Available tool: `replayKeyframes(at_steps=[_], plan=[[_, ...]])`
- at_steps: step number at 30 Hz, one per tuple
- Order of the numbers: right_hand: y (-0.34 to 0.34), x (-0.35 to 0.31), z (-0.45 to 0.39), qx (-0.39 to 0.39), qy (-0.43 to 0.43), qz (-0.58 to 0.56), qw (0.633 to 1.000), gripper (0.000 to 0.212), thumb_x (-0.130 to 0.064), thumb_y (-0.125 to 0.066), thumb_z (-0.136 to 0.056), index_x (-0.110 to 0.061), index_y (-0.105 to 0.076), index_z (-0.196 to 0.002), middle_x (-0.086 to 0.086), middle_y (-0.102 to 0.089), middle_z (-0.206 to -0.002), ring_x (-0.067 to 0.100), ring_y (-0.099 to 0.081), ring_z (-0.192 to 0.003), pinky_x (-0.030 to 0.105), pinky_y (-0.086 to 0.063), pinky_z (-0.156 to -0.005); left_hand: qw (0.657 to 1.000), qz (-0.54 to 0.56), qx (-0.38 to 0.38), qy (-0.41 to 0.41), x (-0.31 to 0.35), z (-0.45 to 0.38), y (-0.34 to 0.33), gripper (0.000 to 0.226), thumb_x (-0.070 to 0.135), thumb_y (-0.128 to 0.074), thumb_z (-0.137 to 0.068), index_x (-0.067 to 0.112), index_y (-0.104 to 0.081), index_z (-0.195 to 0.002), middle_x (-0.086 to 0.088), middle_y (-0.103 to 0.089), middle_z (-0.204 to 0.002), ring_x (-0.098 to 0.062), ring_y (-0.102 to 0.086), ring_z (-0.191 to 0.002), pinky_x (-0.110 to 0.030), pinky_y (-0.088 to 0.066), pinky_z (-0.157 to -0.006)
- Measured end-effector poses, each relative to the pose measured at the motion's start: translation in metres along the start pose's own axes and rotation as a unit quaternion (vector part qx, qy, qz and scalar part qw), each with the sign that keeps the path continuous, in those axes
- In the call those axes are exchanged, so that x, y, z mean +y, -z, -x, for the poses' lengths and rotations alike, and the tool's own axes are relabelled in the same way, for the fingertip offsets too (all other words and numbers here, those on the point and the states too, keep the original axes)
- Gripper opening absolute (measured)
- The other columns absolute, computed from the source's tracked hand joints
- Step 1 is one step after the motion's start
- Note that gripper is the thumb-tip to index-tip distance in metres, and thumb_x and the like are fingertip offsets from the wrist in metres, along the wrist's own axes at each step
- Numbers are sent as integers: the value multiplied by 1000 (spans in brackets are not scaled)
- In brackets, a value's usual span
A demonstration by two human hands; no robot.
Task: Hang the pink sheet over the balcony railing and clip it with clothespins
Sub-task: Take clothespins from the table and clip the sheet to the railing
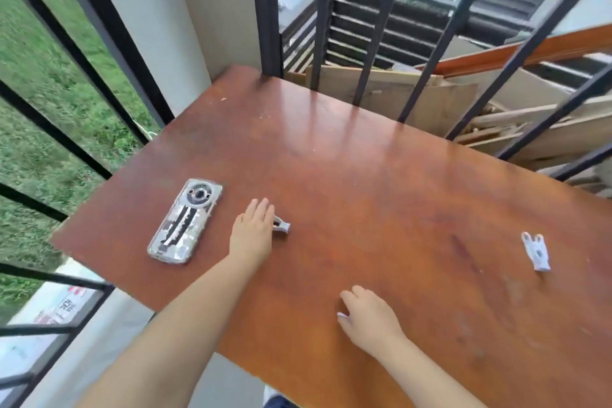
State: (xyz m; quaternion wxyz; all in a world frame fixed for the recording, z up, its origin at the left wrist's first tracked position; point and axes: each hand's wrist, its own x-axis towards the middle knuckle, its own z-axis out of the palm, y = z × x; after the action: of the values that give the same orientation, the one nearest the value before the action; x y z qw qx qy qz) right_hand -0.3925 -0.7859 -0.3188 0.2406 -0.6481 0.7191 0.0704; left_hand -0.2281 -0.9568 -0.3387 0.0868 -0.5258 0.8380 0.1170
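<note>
A: Nearest first. Right hand [371,318] lies palm-down on the brown table [364,175], fingers curled together over something small and pale — only a sliver [341,315] shows at the fingertips, can't tell what it is or whether it's gripped.

B: Left?

A: Left hand [253,228] is further out, flat, fingers straight and together. Its thumb side touches a grey clothespin [282,226] lying on the table; grip is hidden.

B: Other pins?

A: One white clothespin [536,252] well apart, far right. Phone [185,222] sits face-down just left of the left hand.

B: Sheet?

A: Pink sheet not in view. Black balcony railing [374,26] stands behind the table — bars bare.
</note>
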Motion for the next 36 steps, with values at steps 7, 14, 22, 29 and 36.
replayKeyframes(at_steps=[7,14,22,29,36], plan=[[22,-8,-17,7,17,-90,996,32,-26,-53,-85,-8,-55,-111,6,-55,-102,23,-52,-103,30,-41,-83,999,33,-21,37,-17,21,0,26,7,-40,-87,8,-46,-112,-12,-48,-118,-30,-44,-114,-38,-41,-89],[53,-53,-23,0,99,-171,980,31,-12,-61,-78,-7,-60,-108,6,-57,-95,20,-54,-92,22,-36,-77,911,334,12,241,-33,118,26,11,17,-44,-86,10,-36,-83,-11,-50,-85,-30,-50,-81,-32,-35,-66],[76,-181,9,-108,255,-355,893,26,2,-65,-75,-3,-62,-100,6,-60,-85,16,-55,-77,6,-42,-59,773,361,203,480,-58,311,85,35,30,-43,-92,19,-31,-61,-21,-59,-93,-34,-54,-95,-29,-27,-66],[78,-317,103,-192,429,-352,810,18,3,-63,-75,-8,-60,-88,4,-58,-75,-4,-53,-57,6,-41,-58,756,212,271,557,-46,485,128,51,60,-32,-72,13,-48,-62,-18,-61,-79,-29,-59,-86,-34,-36,-65],[80,-432,222,-318,475,-411,711,19,-8,-54,-74,-15,-63,-89,-1,-59,-83,21,-56,-81,28,-45,-70,666,142,426,596,-48,613,156,16,16,-35,-95,17,-43,-81,-12,-59,-84,-29,-52,-82,-34,-32,-67]])
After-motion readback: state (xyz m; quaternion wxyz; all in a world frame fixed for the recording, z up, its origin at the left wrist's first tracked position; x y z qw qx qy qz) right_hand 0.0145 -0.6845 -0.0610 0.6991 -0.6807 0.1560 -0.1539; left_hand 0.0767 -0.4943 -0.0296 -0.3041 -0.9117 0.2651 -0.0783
